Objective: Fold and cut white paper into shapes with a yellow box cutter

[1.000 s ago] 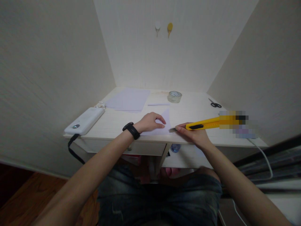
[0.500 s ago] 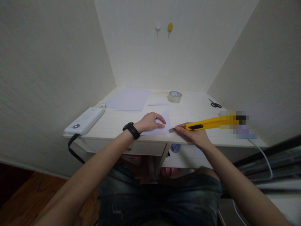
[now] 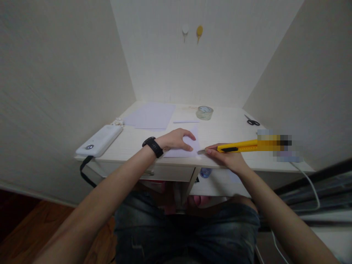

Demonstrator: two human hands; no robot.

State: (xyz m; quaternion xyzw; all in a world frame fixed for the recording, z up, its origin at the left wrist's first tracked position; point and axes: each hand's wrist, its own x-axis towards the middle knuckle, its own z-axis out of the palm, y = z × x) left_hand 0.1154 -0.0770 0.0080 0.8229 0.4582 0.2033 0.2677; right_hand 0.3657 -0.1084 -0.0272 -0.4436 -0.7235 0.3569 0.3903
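A small piece of white paper (image 3: 181, 153) lies near the front edge of the desk. My left hand (image 3: 177, 140), with a black watch on its wrist, rests on this paper, thumb and fingers apart. Held in my right hand (image 3: 227, 156) is a yellow utility knife (image 3: 239, 146) with its blade out. The blade points left, and its tip is at the paper's right edge; whether it touches I cannot tell. A blurred patch covers the knife's far end.
Larger white sheets (image 3: 155, 115) and a thin folded paper strip (image 3: 186, 121) lie farther back. A roll of clear tape (image 3: 205, 113) stands behind the paper. Black-handled scissors (image 3: 253, 121) lie at right. A white device (image 3: 100, 140) with a black strap sits at left.
My left hand's thumb and fingers have spread a little wider on the paper. The knife has turned slightly, its yellow handle sitting a bit lower, and more of its blade shows.
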